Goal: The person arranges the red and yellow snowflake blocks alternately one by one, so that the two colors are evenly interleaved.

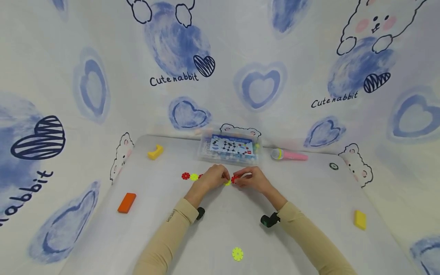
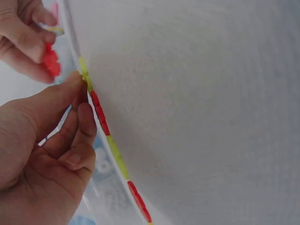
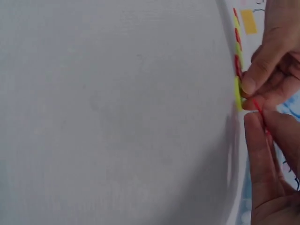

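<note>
A row of notched plastic discs runs across the table, red and yellow-green by turns; its left part shows a red disc (image 1: 185, 176) and a yellow-green disc (image 1: 194, 177). My left hand (image 1: 214, 175) pinches the yellow-green disc (image 2: 84, 70) at the row's right end between thumb and fingertips. Just to the right, my right hand (image 1: 253, 179) holds a separate red disc (image 2: 52, 61) between thumb and fingers. In the right wrist view, that red disc (image 3: 259, 108) stands edge-on, close to the row's end. The left hand covers part of the row in the head view.
Behind the hands stands a clear plastic box (image 1: 229, 148) with a printed label. A pink toy microphone (image 1: 292, 155) lies to its right. A loose yellow-green disc (image 1: 237, 254) lies near the front. Around them are an orange block (image 1: 127, 203), yellow block (image 1: 360, 220) and yellow curved block (image 1: 156, 152).
</note>
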Tool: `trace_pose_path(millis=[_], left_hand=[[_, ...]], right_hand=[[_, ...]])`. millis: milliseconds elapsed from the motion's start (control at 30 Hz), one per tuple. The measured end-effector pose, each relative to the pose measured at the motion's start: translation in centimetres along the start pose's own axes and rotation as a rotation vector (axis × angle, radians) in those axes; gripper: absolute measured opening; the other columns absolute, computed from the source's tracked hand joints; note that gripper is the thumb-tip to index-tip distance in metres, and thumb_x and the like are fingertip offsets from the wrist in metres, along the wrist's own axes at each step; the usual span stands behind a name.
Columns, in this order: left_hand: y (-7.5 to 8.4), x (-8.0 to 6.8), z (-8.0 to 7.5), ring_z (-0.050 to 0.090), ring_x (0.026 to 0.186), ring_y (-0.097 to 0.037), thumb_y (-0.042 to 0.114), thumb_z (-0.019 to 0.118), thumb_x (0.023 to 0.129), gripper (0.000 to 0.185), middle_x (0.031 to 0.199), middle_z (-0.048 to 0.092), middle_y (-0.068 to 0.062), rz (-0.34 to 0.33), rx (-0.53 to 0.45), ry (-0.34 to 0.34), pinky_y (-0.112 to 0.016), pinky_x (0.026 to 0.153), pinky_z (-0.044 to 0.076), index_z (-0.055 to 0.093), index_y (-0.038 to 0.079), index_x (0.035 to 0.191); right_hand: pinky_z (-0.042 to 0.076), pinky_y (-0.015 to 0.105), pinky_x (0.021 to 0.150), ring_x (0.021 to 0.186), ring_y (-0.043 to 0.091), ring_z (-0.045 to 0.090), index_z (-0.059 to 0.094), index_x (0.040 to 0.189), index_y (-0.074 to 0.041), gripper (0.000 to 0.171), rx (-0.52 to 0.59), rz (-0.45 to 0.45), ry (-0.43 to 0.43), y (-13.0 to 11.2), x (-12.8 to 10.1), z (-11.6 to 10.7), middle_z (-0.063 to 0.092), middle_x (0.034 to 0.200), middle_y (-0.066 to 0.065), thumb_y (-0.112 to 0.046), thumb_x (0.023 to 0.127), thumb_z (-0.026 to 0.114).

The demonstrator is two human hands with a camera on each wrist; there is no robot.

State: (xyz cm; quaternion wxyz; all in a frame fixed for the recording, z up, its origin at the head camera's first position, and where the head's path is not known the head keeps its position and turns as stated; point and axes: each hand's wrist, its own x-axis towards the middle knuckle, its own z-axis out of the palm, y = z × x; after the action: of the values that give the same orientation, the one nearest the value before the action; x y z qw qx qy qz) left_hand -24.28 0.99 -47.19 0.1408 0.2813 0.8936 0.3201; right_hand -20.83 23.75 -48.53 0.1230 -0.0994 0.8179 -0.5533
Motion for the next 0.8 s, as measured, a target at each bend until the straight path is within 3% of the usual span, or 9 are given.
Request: trace_pose_path(millis=[233, 800], left_hand=[[-0.07, 0.08, 0.08, 0.071, 0.092, -0.018, 0.002, 0.077, 0.1, 0.007, 0.102, 0.081, -0.007, 0.005, -0.007, -0.006, -0.038, 0.093, 0.062, 0.083, 0.005, 0.103], [0.21, -0.07, 0.08, 0.072, 0.094, -0.021, 0.001, 0.075, 0.1, 0.008, 0.102, 0.081, -0.007, -0.009, 0.024, 0.0, -0.041, 0.096, 0.062, 0.082, 0.005, 0.101]], right_hand=[[0.067, 0.032, 0.07, 0.081, 0.015, 0.079, 0.077, 0.124, 0.005, 0.027, 0.008, 0.119, 0.019, 0.27, 0.13, 0.99, 0.076, 0.11, 0.018, -0.003, 0.098, 0.079], [0.065, 0.032, 0.065, 0.078, 0.015, 0.077, 0.078, 0.122, 0.005, 0.027, -0.08, 0.108, 0.019, -0.15, -0.14, 0.81, 0.082, 0.106, 0.02, -0.007, 0.099, 0.08]])
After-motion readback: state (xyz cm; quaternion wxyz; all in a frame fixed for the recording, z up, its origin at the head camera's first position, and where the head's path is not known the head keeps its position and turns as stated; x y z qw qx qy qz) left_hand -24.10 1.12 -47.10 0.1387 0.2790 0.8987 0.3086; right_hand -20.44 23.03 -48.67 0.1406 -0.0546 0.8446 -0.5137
